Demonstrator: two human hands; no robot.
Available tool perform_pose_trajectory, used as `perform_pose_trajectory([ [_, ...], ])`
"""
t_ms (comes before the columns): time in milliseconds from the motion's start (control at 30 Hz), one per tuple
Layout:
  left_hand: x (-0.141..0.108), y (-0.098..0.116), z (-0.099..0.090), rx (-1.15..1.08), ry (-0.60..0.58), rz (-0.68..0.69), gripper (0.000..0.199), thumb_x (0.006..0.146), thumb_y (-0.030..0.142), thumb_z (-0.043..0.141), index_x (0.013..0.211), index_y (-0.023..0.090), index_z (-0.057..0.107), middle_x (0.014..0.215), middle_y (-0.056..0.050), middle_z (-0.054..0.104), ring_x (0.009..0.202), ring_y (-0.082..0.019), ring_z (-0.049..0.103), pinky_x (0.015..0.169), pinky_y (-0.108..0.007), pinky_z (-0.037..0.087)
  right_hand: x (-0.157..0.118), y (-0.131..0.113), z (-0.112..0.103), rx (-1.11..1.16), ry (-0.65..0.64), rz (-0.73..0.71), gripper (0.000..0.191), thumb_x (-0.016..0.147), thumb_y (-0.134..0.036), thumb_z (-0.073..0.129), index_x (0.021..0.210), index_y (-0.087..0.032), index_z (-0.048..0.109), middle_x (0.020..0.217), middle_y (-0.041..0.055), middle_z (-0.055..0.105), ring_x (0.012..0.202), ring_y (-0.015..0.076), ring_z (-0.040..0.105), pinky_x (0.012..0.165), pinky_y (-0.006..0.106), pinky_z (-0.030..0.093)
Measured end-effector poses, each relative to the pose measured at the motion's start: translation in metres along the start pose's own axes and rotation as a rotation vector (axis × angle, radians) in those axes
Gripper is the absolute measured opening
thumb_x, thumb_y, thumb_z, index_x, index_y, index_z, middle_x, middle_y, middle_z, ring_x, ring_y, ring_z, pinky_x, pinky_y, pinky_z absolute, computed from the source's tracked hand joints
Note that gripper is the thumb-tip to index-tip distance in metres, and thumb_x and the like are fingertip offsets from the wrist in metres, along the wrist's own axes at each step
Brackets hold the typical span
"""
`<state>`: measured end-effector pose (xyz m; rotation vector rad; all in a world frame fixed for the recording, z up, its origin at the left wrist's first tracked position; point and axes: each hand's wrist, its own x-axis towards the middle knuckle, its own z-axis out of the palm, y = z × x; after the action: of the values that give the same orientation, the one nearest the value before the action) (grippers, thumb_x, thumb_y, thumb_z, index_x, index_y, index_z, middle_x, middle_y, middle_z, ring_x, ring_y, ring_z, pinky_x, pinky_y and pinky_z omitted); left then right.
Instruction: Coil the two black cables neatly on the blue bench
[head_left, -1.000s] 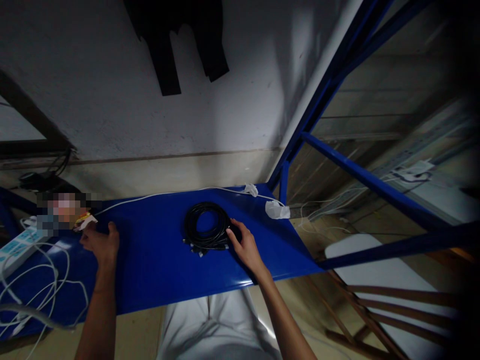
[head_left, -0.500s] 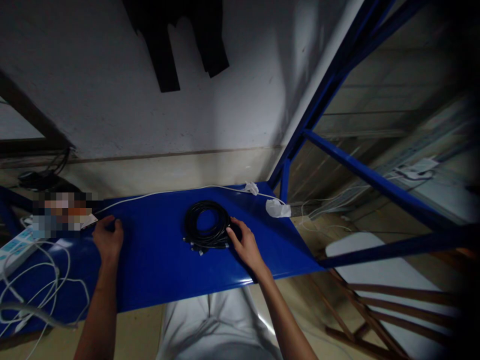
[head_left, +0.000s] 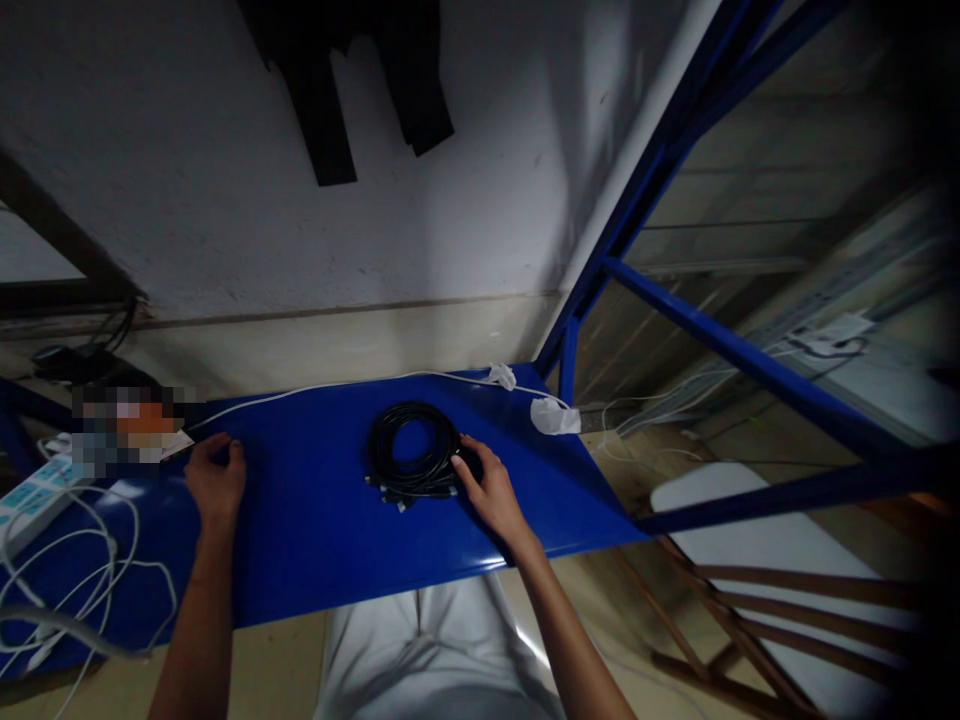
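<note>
A round coil of black cables (head_left: 382, 440) lies flat on the blue table (head_left: 315, 530), with several small metal-tipped plugs at its near edge. My right hand (head_left: 491, 490) rests at the coil's right side, thumb and fingers apart, the tips at or touching its outer edge. I see no grip around the cables. Off to the left, my left hand (head_left: 216, 478) lies on the table with loosely curved fingers and a gap between thumb and forefinger. Nothing shows in it. It is well away from the coil, near a pale card-like piece (head_left: 177, 445).
A white power strip (head_left: 37, 500) and loops of white cable (head_left: 112, 545) lie at the left, beside a blurred-out patch. Crumpled white pieces (head_left: 555, 416) sit at the back right. A blue metal frame (head_left: 720, 340) and a wooden chair (head_left: 750, 520) stand to the right.
</note>
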<state>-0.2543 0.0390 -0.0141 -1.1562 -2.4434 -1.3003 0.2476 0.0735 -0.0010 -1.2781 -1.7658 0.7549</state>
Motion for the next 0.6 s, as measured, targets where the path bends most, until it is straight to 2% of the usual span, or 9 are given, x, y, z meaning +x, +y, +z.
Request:
perform_pose_trajectory([
  [600,-0.001,0.0068,-0.0023,-0.02,-0.011,-0.016,0.044,0.089,0.044,0.06,0.116,0.012,0.071,0.12,-0.018,0.076,0.116,-0.035,0.071,0.112,-0.05,0.053,0.0004,0.0019,0.0012,0.003,0.007,-0.012,0.049,0.106,-0.059,0.058,0.14,-0.024,0.066,0.148,0.0146,0.068,0.141,0.0349,0.063,0.121,0.058,0.048],
])
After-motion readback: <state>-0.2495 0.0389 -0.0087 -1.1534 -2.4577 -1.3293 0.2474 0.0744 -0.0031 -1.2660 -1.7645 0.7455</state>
